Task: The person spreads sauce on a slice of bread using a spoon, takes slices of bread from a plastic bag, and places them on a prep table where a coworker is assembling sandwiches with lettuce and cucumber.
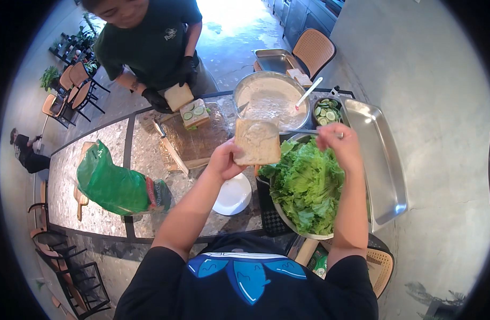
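Note:
A slice of bread rests in my left hand, held up over the table. Pale spread covers part of its face. My right hand grips the handle of a metal spoon, whose bowl lies against the bread and the spread. Just beyond the slice stands a large bowl of creamy spread, with a white-handled spatula leaning in it. Below my right hand is a big metal bowl heaped with green lettuce.
Across the table a black-gloved co-worker holds bread near a cucumber-topped slice on a cutting board. A knife, white plate, green bread bag, cucumber container and steel tray surround my arms.

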Available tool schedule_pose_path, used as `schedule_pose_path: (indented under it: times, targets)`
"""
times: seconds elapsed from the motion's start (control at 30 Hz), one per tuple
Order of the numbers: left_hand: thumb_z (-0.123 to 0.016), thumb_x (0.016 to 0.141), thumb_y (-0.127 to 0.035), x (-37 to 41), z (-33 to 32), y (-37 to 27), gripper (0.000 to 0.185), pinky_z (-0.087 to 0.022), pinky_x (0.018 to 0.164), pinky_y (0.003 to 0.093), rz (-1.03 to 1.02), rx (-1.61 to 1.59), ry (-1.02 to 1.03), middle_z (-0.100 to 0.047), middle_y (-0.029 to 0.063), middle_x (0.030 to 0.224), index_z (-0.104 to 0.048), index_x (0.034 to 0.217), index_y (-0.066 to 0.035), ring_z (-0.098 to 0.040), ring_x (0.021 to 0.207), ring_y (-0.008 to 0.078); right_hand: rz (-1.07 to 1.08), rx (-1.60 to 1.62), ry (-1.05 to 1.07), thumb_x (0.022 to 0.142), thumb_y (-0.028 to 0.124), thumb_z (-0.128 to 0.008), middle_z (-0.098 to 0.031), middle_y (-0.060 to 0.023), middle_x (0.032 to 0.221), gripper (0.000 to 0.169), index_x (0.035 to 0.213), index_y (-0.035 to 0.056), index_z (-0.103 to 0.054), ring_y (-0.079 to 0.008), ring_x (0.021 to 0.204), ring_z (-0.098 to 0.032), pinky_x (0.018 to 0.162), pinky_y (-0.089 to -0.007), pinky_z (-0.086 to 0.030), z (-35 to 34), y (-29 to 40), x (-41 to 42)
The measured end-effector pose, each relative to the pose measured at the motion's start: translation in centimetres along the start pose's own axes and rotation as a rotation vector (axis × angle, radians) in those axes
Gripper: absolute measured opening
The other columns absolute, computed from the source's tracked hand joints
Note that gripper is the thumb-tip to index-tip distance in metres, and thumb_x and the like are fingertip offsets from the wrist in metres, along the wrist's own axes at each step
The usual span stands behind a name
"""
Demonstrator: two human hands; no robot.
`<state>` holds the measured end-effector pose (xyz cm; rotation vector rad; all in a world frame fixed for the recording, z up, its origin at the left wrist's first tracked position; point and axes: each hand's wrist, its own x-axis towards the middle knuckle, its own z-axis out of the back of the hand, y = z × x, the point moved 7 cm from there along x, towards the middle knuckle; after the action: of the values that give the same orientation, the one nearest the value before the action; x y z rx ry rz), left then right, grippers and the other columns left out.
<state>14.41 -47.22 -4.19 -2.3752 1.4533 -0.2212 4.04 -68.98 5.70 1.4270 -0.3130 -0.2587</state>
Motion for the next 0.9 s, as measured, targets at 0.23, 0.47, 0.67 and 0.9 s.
schedule_pose_path:
  times: [0.23,0.47,0.67,0.9]
  targets:
    - [-0.049,0.068,-0.003,-3.9,-1.2,-0.6,0.058,-0.037,0.098,0.0435,0.003,0.16,-0.026,-0.047,0.0197,0.122,-0.036,0.124,0.005,-0.048,0.112,0.0307,0.396,-0.997,0.167,0.075,0.001,-0.057,-0.059,-0.012,0.077,0.018,0.092,0.0036,-0.06,-0.0235,0.066,-0.058,0.058,-0.0322,-0.045,-6.7,5.8,-4.8]
    - [-0.044,0.068,0.002,-6.8,-4.1,-1.3,0.057,-0.037,0.099,0.0425,-0.036,-0.09,0.053,-0.047,0.0206,0.121,-0.036,0.124,0.006,-0.048,0.113,0.0319,0.698,-0.905,-0.019,0.07,-0.003,-0.056,-0.058,-0.0117,0.08,0.023,0.091,0.0044,-0.061,-0.0296,0.073,-0.056,0.063,-0.0357,-0.045,-7.1,5.3,-6.8]
    - [-0.045,0.068,0.002,-9.5,-3.4,-2.9,0.058,-0.036,0.1,0.044,-0.128,-0.026,0.029,-0.046,0.0204,0.123,-0.035,0.126,0.004,-0.047,0.114,0.0325,0.754,-0.86,-0.166,0.072,-0.006,-0.057,-0.057,-0.0113,0.078,0.022,0.091,0.0034,-0.06,-0.0267,0.071,-0.056,0.063,-0.0335,-0.044,-6.7,7.0,-7.9]
    - [-0.044,0.064,0.003,-10.1,-3.2,-3.1,0.06,-0.035,0.1,0.0448,-0.245,0.089,-0.046,-0.047,0.02,0.123,-0.037,0.124,0.006,-0.047,0.114,0.034,0.43,-0.784,0.106,0.077,-0.001,-0.055,-0.05,-0.0093,0.069,0.022,0.097,0.0055,-0.063,-0.025,0.064,-0.051,0.057,-0.0333,-0.041,-11.5,7.2,-7.8]
